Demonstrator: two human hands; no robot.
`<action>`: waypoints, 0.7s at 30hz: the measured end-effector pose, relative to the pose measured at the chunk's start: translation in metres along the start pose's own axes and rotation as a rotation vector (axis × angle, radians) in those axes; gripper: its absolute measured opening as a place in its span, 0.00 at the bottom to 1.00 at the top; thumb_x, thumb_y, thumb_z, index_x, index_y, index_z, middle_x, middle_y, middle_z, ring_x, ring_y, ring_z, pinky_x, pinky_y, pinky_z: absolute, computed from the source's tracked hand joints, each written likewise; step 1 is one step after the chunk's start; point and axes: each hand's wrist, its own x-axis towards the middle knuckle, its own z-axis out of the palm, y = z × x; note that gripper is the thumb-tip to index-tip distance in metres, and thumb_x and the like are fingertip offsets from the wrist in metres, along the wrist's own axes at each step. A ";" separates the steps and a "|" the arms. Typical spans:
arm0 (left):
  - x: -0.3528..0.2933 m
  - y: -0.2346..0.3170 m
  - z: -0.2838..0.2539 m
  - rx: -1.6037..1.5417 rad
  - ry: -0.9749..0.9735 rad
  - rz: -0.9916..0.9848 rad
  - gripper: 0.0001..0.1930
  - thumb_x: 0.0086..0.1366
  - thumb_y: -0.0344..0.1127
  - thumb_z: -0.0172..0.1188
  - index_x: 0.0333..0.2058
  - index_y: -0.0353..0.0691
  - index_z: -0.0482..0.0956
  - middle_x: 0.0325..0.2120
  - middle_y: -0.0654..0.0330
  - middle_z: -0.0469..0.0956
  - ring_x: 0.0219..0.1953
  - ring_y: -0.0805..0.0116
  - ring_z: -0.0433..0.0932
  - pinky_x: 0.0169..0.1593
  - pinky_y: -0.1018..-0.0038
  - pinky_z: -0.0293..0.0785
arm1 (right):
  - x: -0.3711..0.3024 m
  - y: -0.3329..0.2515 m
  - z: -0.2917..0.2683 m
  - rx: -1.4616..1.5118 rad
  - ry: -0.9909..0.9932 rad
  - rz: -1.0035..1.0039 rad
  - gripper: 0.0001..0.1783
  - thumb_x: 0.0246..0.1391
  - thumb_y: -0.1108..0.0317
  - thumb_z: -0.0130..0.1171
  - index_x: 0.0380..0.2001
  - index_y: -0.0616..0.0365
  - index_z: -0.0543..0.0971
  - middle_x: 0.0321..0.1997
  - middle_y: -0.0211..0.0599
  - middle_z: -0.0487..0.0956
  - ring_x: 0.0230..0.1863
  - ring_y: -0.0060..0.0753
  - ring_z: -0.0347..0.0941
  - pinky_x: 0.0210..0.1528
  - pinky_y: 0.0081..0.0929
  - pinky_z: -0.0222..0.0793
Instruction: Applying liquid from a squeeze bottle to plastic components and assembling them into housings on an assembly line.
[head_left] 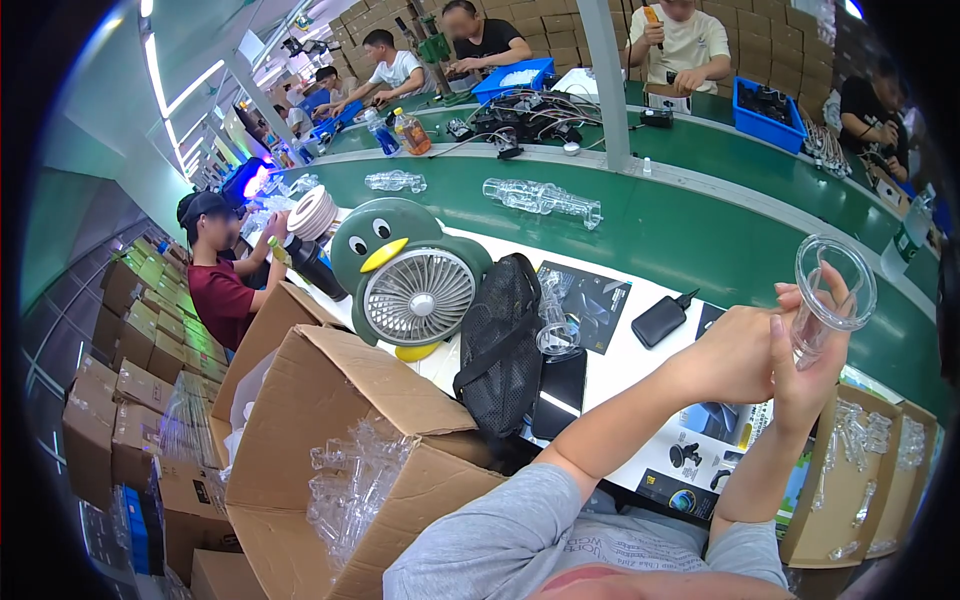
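A clear plastic part with a wide round rim [836, 284] and a narrower stem is raised at the right, above the bench. My right hand [812, 372] is closed around its stem, the fingers partly seen through the plastic. Pressed up against the right hand, my left hand [733, 350] is curled closed. Its fingertips are hidden, so what they grip cannot be made out. Similar clear plastic parts lie on the green conveyor belt [690, 222], among them a long one [543, 200] and a shorter one [396, 181]. Another clear part [556, 325] stands beside the black mesh bag.
An open cardboard box [290, 440] at lower left holds clear parts. A duck-shaped fan [420, 290], black mesh bag [500, 350], phone [560, 395] and black pouch [660, 318] occupy the white table. Cardboard trays [822, 500] flank my right arm. Co-workers sit across the belt.
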 end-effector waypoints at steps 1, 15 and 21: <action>0.000 0.000 0.000 -0.002 -0.017 -0.012 0.19 0.42 0.30 0.60 0.36 0.35 0.68 0.26 0.50 0.75 0.31 0.49 0.75 0.33 0.61 0.72 | 0.000 0.000 0.000 0.006 0.006 0.005 0.31 0.40 0.77 0.57 0.51 0.68 0.64 0.49 0.44 0.68 0.44 0.31 0.71 0.51 0.27 0.64; -0.001 0.001 -0.002 0.003 -0.019 -0.004 0.19 0.43 0.30 0.60 0.36 0.35 0.68 0.26 0.51 0.76 0.30 0.49 0.76 0.33 0.61 0.72 | -0.001 -0.001 0.000 0.011 -0.001 0.004 0.29 0.41 0.78 0.57 0.50 0.69 0.64 0.53 0.44 0.66 0.45 0.31 0.71 0.51 0.26 0.65; 0.000 0.000 0.000 0.007 -0.016 -0.007 0.19 0.43 0.30 0.60 0.36 0.35 0.68 0.26 0.51 0.75 0.30 0.49 0.76 0.32 0.61 0.72 | 0.000 0.000 0.000 0.015 -0.004 0.005 0.30 0.41 0.78 0.57 0.51 0.68 0.63 0.52 0.44 0.66 0.46 0.31 0.71 0.51 0.26 0.64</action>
